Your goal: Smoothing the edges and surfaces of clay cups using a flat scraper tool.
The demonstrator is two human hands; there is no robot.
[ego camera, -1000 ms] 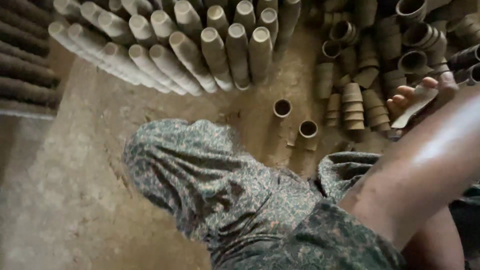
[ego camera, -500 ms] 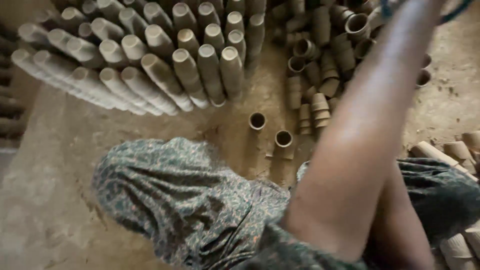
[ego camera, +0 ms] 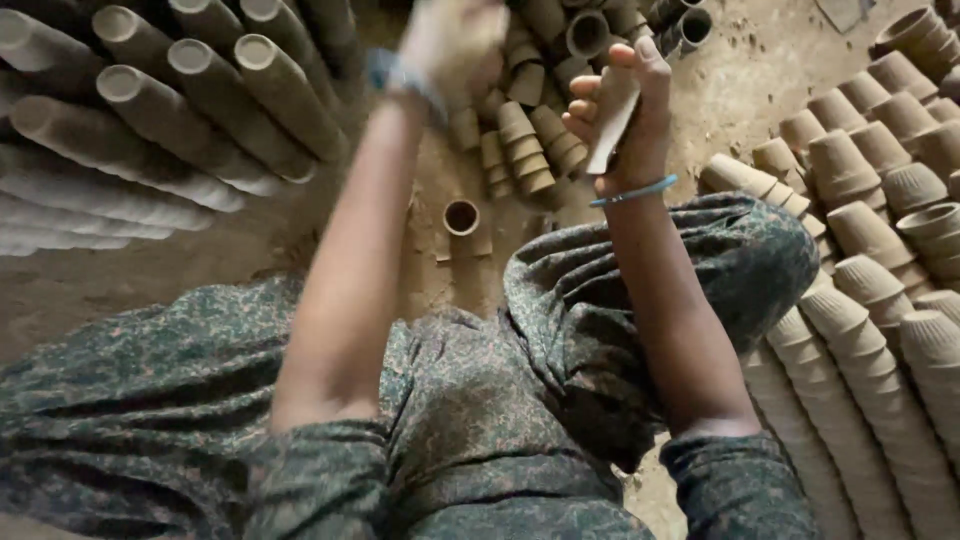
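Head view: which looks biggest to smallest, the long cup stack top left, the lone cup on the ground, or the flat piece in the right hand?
1. Cup stack
2. Flat piece, nearer the camera, so unsure
3. Lone cup

— What's in the right hand (ego camera: 628,118)?
— A flat, pale strip (ego camera: 612,118), clay-coloured, held tilted with its upper end near the thumb and its lower end by the palm; the fingers are curled round it.
— And the left hand (ego camera: 452,40)?
— Blurred, raised above a heap of small clay cups (ego camera: 520,130) stacked in short leaning columns on the earthen floor. Whether it holds anything can't be made out.
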